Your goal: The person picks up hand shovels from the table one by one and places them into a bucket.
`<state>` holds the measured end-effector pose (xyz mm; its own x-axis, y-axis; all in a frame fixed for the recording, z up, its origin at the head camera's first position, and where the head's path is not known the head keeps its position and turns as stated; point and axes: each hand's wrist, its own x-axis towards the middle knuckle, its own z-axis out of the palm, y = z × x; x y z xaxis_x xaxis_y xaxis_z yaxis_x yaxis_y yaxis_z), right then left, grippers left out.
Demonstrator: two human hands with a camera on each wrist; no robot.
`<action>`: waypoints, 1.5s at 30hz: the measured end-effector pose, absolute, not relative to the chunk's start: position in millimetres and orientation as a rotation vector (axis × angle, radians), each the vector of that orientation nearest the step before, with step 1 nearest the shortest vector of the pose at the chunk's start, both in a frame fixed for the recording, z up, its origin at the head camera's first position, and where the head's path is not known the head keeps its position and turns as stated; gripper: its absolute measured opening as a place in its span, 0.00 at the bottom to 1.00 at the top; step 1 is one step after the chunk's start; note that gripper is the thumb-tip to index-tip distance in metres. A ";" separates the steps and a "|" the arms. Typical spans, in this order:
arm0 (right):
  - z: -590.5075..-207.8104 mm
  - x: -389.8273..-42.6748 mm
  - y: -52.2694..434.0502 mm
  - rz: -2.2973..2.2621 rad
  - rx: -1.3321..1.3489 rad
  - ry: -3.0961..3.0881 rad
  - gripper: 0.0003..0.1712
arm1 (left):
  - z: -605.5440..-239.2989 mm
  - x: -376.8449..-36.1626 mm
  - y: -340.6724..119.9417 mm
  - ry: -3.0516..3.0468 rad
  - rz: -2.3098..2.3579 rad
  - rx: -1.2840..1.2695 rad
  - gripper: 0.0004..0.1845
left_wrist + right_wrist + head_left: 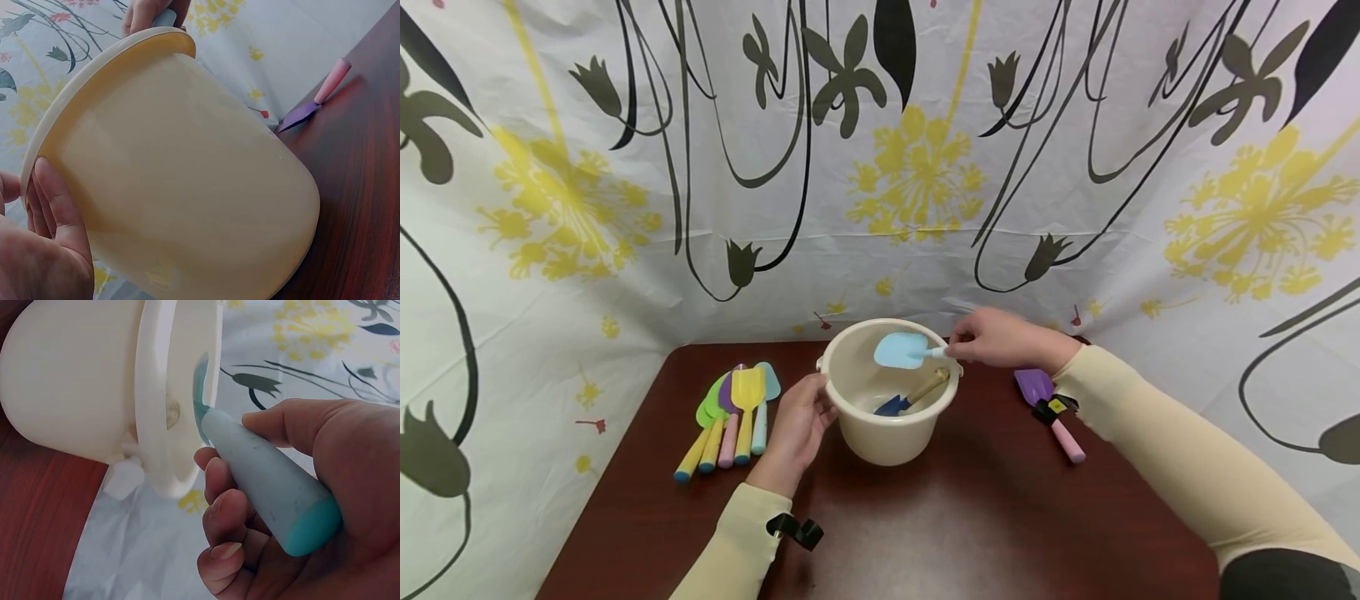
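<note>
One light-blue shovel (901, 350) gripped in right hand (1000, 340), over one bucket (887, 433) under open left hand (796, 429).

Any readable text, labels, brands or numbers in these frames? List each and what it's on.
None readable. The bucket is plain, and the light blue shovel in the right hand bears no print. The shovels beside the left hand and the purple shovel show no lettering; a small yellow spot by the black clip at the purple shovel is too small to tell. The backdrop has only flower patterns.
</note>
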<state>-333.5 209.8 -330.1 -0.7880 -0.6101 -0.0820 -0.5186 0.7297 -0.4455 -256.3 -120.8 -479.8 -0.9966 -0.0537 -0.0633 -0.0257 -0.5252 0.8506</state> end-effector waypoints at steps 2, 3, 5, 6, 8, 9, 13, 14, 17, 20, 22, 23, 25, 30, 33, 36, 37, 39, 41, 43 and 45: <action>-330.4 -335.1 203.7 -0.569 -0.925 2.706 0.15 | -480.0 -256.4 -120.8 -1.524 -2.726 0.125 0.19; -330.3 -335.8 200.6 -0.562 -0.936 2.701 0.15 | -480.1 -256.5 -120.7 -1.525 -2.724 0.125 0.19; -329.9 -336.8 194.8 -0.548 -0.950 2.694 0.13 | -480.2 -256.8 -120.5 -1.520 -2.725 0.125 0.18; -329.5 -336.8 192.0 -0.539 -0.949 2.694 0.13 | -480.3 -256.8 -120.4 -1.519 -2.726 0.127 0.18; -329.4 -337.3 187.2 -0.525 -0.949 2.690 0.11 | -480.4 -257.1 -120.2 -1.517 -2.726 0.129 0.17; -329.7 -337.6 185.2 -0.512 -0.948 2.693 0.11 | -480.4 -257.1 -120.1 -1.515 -2.728 0.132 0.17; -331.4 -339.1 178.3 -0.464 -0.967 2.697 0.09 | -480.6 -257.7 -119.9 -1.513 -2.735 0.133 0.18; -331.7 -339.7 176.8 -0.455 -0.974 2.696 0.09 | -480.6 -257.7 -119.9 -1.517 -2.734 0.133 0.18; -331.9 -340.5 172.0 -0.426 -0.987 2.697 0.10 | -480.7 -257.3 -120.1 -1.527 -2.728 0.136 0.19; -331.9 -341.1 167.1 -0.381 -1.000 2.710 0.10 | -480.6 -256.7 -120.3 -1.528 -2.725 0.141 0.19; -332.3 -341.2 163.4 -0.347 -1.012 2.723 0.11 | -480.5 -256.7 -120.4 -1.518 -2.728 0.145 0.19; -332.5 -341.3 161.5 -0.328 -1.020 2.730 0.11 | -480.3 -256.6 -120.5 -1.515 -2.728 0.147 0.19; -334.1 -341.8 158.0 -0.283 -1.029 2.746 0.11 | -480.0 -256.2 -120.7 -1.518 -2.724 0.148 0.19; -340.5 -344.9 152.5 -0.194 -1.015 2.788 0.11 | -480.7 -256.3 -121.0 -1.523 -2.722 0.155 0.18; -343.9 -347.5 151.1 -0.169 -0.999 2.807 0.12 | -482.4 -256.9 -121.1 -1.525 -2.728 0.162 0.18; -347.3 -350.1 150.0 -0.122 -0.982 2.826 0.13 | -483.2 -257.2 -120.8 -1.529 -2.731 0.157 0.17; -348.1 -350.7 149.5 -0.103 -0.980 2.832 0.13 | -483.3 -257.3 -120.7 -1.531 -2.731 0.154 0.16; -349.8 -351.8 148.0 -0.074 -0.979 2.840 0.14 | -483.5 -257.8 -120.9 -1.538 -2.725 0.145 0.16; -352.0 -352.8 146.0 -0.043 -0.986 2.850 0.15 | -483.0 -257.8 -120.9 -1.530 -2.725 0.145 0.16; -354.2 -353.7 144.2 -0.004 -0.995 2.865 0.15 | -483.0 -258.0 -121.3 -1.532 -2.724 0.143 0.17; -356.9 -354.4 142.6 0.029 -0.999 2.883 0.15 | -482.9 -258.3 -121.5 -1.532 -2.728 0.142 0.17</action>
